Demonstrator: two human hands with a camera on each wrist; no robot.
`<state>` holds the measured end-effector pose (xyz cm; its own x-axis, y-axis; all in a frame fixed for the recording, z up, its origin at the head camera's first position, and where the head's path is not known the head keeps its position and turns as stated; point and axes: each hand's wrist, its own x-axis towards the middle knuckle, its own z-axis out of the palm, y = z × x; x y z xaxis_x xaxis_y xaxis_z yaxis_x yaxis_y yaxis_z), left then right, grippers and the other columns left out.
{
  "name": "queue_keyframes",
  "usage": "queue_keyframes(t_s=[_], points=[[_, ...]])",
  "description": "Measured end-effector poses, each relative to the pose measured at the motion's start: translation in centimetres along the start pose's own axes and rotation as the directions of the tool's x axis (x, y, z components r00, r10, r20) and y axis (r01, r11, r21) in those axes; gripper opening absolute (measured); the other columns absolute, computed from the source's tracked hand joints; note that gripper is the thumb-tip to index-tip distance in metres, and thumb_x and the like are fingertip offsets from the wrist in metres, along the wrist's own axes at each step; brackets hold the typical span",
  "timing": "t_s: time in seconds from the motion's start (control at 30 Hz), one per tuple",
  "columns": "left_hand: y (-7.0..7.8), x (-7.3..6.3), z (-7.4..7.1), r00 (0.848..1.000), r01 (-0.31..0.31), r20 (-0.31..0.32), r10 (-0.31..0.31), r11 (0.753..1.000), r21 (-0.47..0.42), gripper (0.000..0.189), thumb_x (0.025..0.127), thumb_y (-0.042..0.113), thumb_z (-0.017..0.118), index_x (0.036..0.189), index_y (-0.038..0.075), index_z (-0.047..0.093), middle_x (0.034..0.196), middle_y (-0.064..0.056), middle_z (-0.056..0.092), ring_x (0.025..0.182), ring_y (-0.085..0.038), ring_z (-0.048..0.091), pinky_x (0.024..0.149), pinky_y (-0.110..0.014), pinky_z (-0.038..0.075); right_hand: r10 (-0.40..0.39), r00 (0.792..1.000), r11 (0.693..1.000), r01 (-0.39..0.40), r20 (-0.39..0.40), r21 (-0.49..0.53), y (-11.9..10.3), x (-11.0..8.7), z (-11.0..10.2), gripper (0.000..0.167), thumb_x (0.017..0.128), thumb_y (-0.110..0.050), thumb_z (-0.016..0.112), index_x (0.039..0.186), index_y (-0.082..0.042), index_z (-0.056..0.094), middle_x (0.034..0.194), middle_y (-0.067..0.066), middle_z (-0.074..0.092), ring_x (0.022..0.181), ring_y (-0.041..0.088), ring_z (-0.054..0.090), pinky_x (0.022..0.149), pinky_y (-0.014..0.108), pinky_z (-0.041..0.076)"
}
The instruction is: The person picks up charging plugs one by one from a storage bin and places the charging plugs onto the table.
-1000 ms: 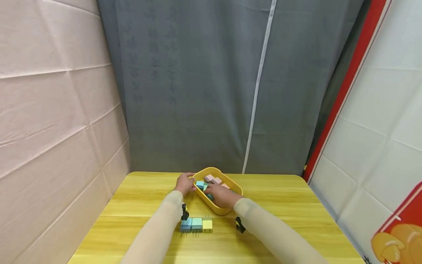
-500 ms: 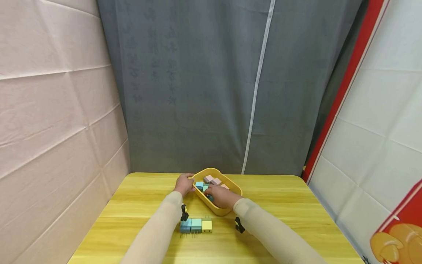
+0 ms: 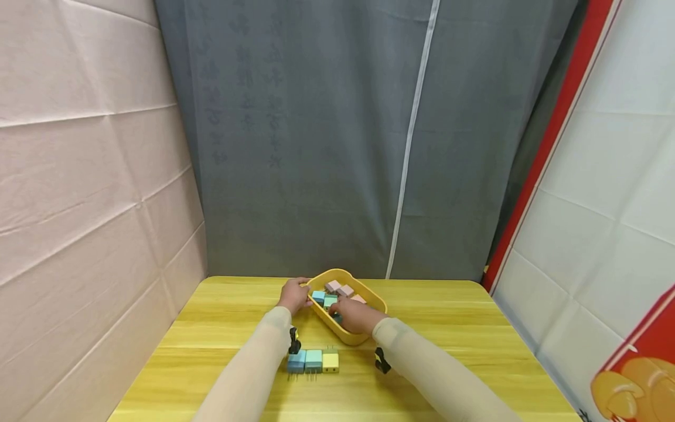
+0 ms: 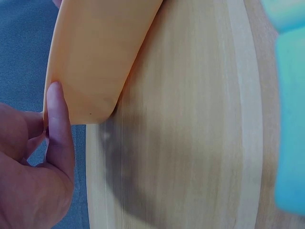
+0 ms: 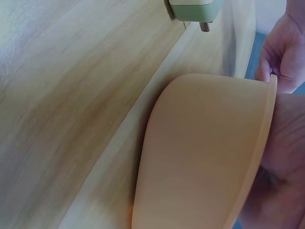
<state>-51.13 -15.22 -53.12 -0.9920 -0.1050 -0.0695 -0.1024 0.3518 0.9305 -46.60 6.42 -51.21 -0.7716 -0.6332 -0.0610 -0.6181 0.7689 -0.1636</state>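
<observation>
A yellow plastic basket (image 3: 346, 337) sits on the table, tilted toward the near side in the head view. My left hand (image 3: 293, 295) pinches its left rim; in the left wrist view the thumb (image 4: 58, 114) lies along the outer wall. Inside the basket, my right hand (image 3: 357, 315) reaches down with bent fingers over a dark teal block (image 3: 337, 318). I cannot tell whether it grips that block. Beside the fingers lie a light green block (image 3: 330, 302) and a blue block (image 3: 319, 296). Pink blocks (image 3: 345, 291) lie farther back. The right wrist view hides the fingertips behind the basket wall (image 5: 205, 148).
In front of the basket, a blue block (image 3: 296, 361), a turquoise block (image 3: 313, 361) and a yellow block (image 3: 330, 361) stand in a row, with thin metal prongs. A grey curtain (image 3: 337, 146) hangs behind the wooden table (image 3: 453, 340).
My right fingers have drawn back slightly toward me inside the basket, uncovering more of the light green block. The left hand keeps its hold on the rim.
</observation>
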Motion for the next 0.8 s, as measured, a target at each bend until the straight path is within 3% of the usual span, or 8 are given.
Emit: queue_keyframes(t_s=[0.27, 0.53, 0.8], points=[[0.1, -0.3, 0.1, 1.0, -0.011, -0.006, 0.011, 1.0, 0.02, 0.039, 0.114, 0.007, 0.06, 0.152, 0.002, 0.065, 0.122, -0.024, 0.07, 0.069, -0.017, 0.067, 0.075, -0.043, 0.07, 0.014, 1.0, 1.0, -0.014, -0.014, 0.012, 0.2, 0.0, 0.4, 0.04, 0.102, 0.0, 0.071, 0.136, -0.018, 0.079, 0.127, 0.002, 0.073, 0.114, 0.013, 0.067, 0.107, 0.034, 0.059], [0.3, -0.7, 0.0, 1.0, -0.014, -0.004, 0.014, 1.0, 0.014, 0.041, 0.113, 0.007, 0.061, 0.153, 0.002, 0.064, 0.117, -0.024, 0.07, 0.067, -0.016, 0.066, 0.076, -0.043, 0.07, 0.024, 0.992, 1.0, -0.022, -0.124, 0.017, 0.9, -0.2, 0.6, 0.032, 0.097, -0.015, 0.083, 0.129, -0.015, 0.079, 0.121, 0.001, 0.076, 0.107, 0.016, 0.069, 0.098, 0.035, 0.06], [0.3, -0.6, -0.1, 1.0, -0.022, 0.003, 0.022, 1.0, 0.001, 0.041, 0.114, 0.007, 0.06, 0.154, 0.001, 0.063, 0.121, -0.025, 0.07, 0.065, -0.015, 0.066, 0.078, -0.044, 0.07, 0.074, 0.986, 0.994, -0.061, -0.153, 0.09, 1.3, -0.7, 0.6, 0.039, 0.095, -0.022, 0.088, 0.131, -0.016, 0.077, 0.126, 0.007, 0.068, 0.108, 0.019, 0.064, 0.095, 0.035, 0.058]])
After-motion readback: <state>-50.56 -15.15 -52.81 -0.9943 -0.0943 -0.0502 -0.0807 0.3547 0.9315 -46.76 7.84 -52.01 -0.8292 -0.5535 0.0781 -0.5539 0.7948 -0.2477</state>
